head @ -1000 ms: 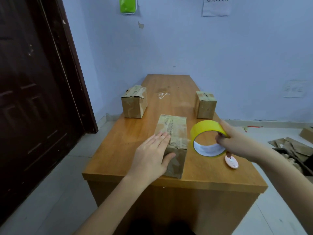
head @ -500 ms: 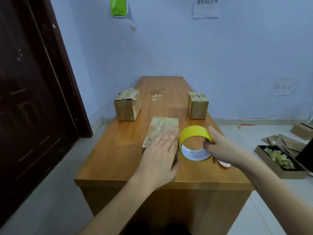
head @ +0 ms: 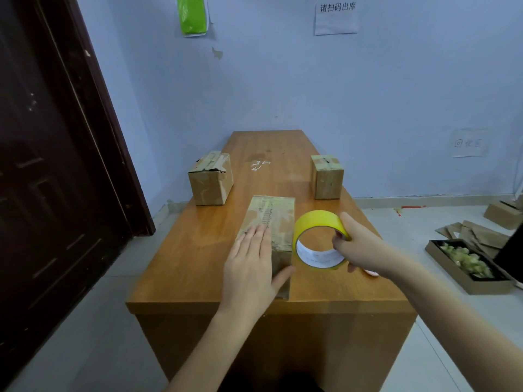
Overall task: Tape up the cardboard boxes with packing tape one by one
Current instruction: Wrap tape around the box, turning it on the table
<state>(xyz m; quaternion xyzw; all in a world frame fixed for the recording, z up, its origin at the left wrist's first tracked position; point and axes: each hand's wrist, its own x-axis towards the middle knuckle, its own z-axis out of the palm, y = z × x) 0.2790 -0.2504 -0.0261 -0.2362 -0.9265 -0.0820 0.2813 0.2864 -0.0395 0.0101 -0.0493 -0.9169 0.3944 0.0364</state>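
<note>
A long orange-brown wooden tabletop (head: 263, 290) runs away from the person toward a pale blue wall, with a dark brown panelled door (head: 51, 171) standing to its left. On the floor off the right edge lie flattened brown cardboard pieces (head: 478, 234) and a shallow brown cardboard tray of pale green scraps (head: 467, 265). A squat brown cardboard box with old tape strips on its top (head: 210, 178) sits near the left edge toward the far end, and a smaller upright brown cardboard box (head: 327, 176) sits near the right edge across from it. The long flat brown cardboard box with worn tape along its top (head: 273, 222) lies lengthwise in the middle, its near end reaching almost to the near edge. The left hand (head: 252, 270) rests flat on the near end of this box with straight fingers (head: 259, 239) laid along the top and the thumb pressed against the right side face. Just beside the box's right side, the roll of yellow packing tape with a white core (head: 317, 239) stands on its edge, held by the right hand (head: 365, 247), whose fingers curl through the roll's hole while the thumb lies over the yellow outside. A small white and pink object (head: 371, 273) peeks out on the tabletop just under the right wrist; what it is cannot be told.
</note>
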